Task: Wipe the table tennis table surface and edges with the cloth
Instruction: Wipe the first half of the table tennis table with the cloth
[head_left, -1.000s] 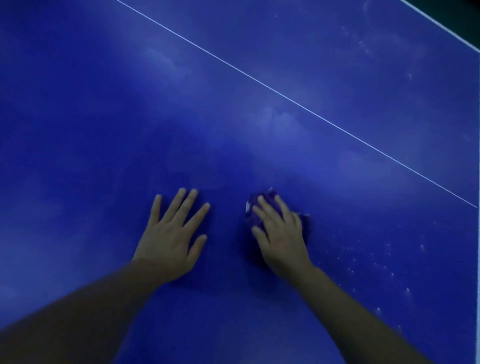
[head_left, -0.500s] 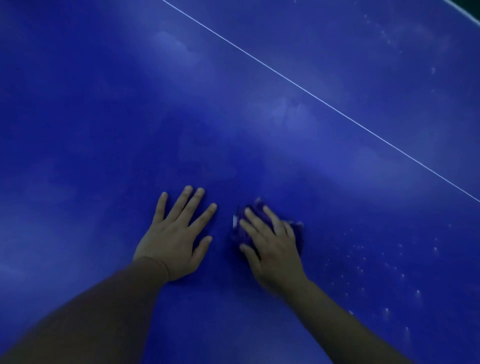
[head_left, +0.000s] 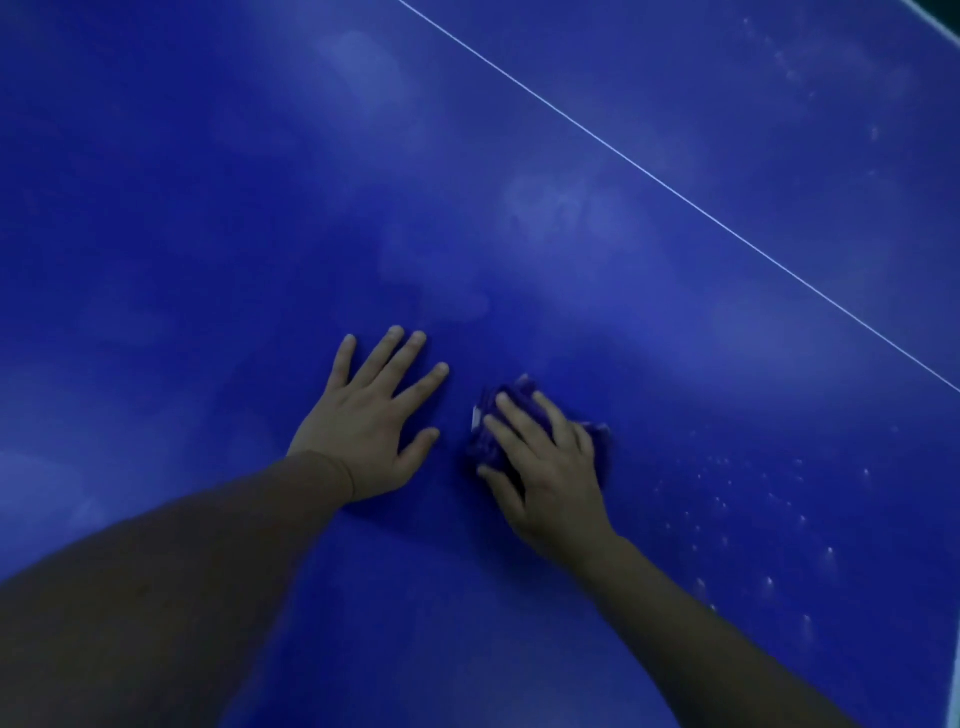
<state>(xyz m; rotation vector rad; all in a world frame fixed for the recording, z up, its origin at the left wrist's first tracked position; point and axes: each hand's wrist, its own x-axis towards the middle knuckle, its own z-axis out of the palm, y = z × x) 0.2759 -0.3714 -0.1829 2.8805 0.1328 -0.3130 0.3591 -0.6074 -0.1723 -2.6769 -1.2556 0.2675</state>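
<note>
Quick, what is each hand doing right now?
Left hand: open, flat on the table, holding nothing.
Right hand: fingers curled over the cloth, pressing it down.

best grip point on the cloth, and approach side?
From above, palm down on the bunched middle of the cloth, as the right hand does now. It lies crumpled low on the table, with no stiff edge to pinch, so fingers should curl over the wad. The left hand rests flat beside it.
</note>
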